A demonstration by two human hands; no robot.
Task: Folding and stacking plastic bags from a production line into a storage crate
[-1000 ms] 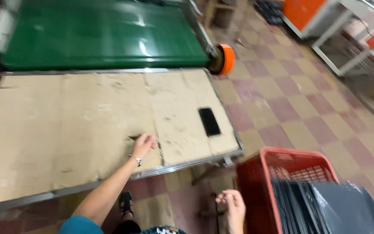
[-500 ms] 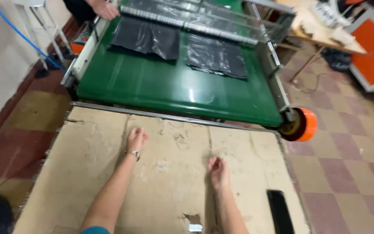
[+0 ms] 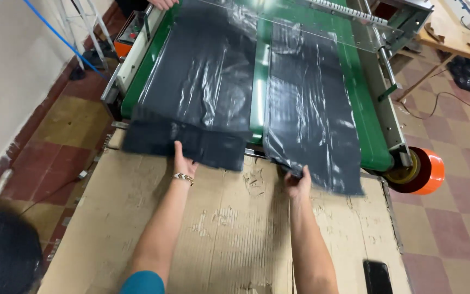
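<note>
Left hand fingers grip the near edge of the left black bag stack, which overhangs the green belt onto the cardboard-covered desk. Right hand fingers pinch the near corner of the right black bag stack. Count: two stacks, one phone at the desk's right edge.

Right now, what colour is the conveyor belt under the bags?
Green belt, seen in the head view.

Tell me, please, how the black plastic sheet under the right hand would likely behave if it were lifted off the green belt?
The right-hand black sheet looks thin and wrinkled, so it would probably droop limply. Its glossy sheen suggests it may slide easily on the green belt. The right hand grips only its near edge, so the rest would likely trail and fold.
</note>
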